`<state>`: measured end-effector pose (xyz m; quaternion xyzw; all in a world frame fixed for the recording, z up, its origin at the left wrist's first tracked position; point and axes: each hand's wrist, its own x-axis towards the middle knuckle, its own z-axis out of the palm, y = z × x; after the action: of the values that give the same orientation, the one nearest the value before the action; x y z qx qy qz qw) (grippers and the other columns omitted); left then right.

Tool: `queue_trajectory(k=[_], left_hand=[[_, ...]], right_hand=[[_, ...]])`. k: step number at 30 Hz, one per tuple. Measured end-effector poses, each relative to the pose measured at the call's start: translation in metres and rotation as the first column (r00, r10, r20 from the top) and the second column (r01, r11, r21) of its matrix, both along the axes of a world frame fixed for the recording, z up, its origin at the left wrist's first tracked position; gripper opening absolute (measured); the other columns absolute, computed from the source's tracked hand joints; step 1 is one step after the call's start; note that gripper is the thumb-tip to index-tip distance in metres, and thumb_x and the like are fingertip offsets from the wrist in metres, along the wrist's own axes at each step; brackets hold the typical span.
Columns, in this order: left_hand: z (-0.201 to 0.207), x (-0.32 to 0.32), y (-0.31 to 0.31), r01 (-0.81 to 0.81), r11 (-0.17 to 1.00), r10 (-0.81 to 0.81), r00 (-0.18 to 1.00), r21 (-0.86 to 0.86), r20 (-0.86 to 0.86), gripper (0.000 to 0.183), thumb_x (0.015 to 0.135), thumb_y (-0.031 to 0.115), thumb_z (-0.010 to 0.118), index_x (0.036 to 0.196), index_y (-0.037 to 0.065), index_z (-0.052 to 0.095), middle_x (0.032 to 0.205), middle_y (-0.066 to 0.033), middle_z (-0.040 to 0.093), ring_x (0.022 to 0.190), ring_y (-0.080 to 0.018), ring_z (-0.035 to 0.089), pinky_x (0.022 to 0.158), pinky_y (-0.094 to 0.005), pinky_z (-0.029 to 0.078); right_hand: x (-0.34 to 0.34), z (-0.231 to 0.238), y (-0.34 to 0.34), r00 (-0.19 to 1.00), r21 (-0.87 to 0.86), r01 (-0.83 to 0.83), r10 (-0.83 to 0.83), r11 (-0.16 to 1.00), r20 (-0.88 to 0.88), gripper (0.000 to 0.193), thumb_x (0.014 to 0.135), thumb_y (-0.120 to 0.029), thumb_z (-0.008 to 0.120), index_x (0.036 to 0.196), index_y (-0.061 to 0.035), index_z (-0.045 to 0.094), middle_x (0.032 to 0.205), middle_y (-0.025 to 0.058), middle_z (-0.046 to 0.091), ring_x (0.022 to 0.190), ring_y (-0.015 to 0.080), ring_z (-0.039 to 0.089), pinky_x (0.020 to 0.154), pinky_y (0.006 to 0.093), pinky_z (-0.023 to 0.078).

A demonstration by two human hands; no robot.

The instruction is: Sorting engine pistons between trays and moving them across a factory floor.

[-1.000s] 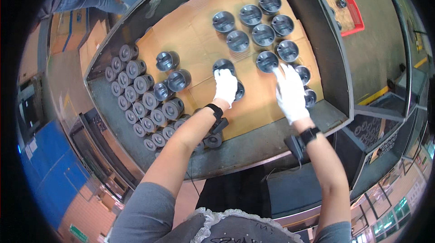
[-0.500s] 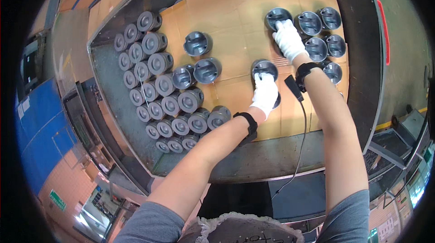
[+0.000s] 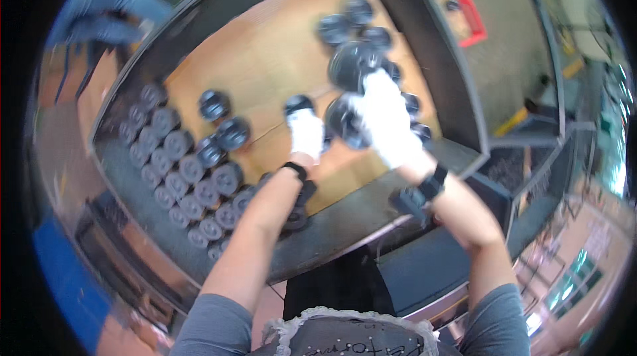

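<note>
Metal engine pistons stand in a bin on a cardboard sheet. In my gloved right hand [image 3: 388, 120] are two dark pistons, one at its fingertips [image 3: 355, 67] and one beside its thumb side [image 3: 345, 122]. Both look larger than the others, raised above the cardboard, and they are blurred. My gloved left hand [image 3: 305, 132] is closed at the rim of another piston [image 3: 298, 104], its fingertips partly hidden; part of a further piston shows beside that hand. Hollow side up, a small group of pistons [image 3: 232, 133] stands to the left of it.
Rows of pistons [image 3: 191, 168] with flat crowns showing fill the bin's left side. More pistons [image 3: 359, 11] stand along the right. Dark walls [image 3: 441, 57] surround the cardboard [image 3: 279, 31]. Beyond the right wall is a red tray [image 3: 474, 17]; a person's blue-trousered legs [image 3: 113, 7] are at far left.
The view has swung, shifting the bin leftward and tilting it. My right hand has lifted pistons from the cardboard. My left hand stays at a piston.
</note>
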<state>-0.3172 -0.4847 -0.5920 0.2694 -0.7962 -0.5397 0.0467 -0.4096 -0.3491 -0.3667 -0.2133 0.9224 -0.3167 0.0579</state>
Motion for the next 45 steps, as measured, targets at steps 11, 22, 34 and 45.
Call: queue_trajectory(k=[11,22,34,45], left_hand=[[0.06,-0.002,-0.036,0.554,-0.73,-0.431,0.082,-0.401,0.899,0.02,0.082,0.011,0.058,0.088,0.017,0.076,0.095,-0.0052,0.074,0.084,-0.0226,0.071,0.072,-0.0358,0.055],[0.343,0.178,0.22,0.942,0.15,-0.712,0.313,-0.299,0.629,0.014,0.083,0.014,0.063,0.089,0.002,0.066,0.087,-0.011,0.071,0.08,-0.0215,0.068,0.073,-0.0354,0.054],[0.408,0.344,0.654,0.333,-0.697,-0.655,-0.656,-0.635,0.375,0.016,0.074,0.018,0.062,0.081,0.01,0.074,0.089,-0.0186,0.064,0.081,-0.0337,0.063,0.071,-0.0433,0.053],[0.352,0.52,1.009,-0.211,-0.706,-0.142,-0.894,-0.676,0.426,0.017,0.072,0.015,0.063,0.082,0.004,0.073,0.087,-0.0216,0.063,0.077,-0.0366,0.062,0.069,-0.044,0.054]], right_hand=[[0.365,0.159,0.26,0.459,0.277,0.838,-0.882,0.471,0.11,0.021,0.07,-0.02,0.068,0.089,-0.0187,0.077,0.092,0.0145,0.066,0.082,0.0337,0.065,0.073,0.0419,0.056],[0.681,0.165,0.361,-0.275,0.295,0.938,-0.908,-0.181,0.317,0.019,0.069,-0.027,0.07,0.079,-0.0118,0.076,0.079,0.0127,0.07,0.069,0.03,0.068,0.066,0.0382,0.056],[0.801,0.194,0.441,-0.694,0.164,0.72,-0.701,-0.674,0.166,0.018,0.065,-0.021,0.069,0.075,-0.0071,0.074,0.075,0.0179,0.065,0.067,0.0353,0.064,0.068,0.0427,0.054],[0.883,0.173,0.616,-0.845,0.388,0.523,-0.521,-0.759,0.12,0.016,0.067,-0.022,0.068,0.077,-0.0125,0.077,0.085,0.0183,0.069,0.073,0.0348,0.067,0.069,0.0403,0.056]])
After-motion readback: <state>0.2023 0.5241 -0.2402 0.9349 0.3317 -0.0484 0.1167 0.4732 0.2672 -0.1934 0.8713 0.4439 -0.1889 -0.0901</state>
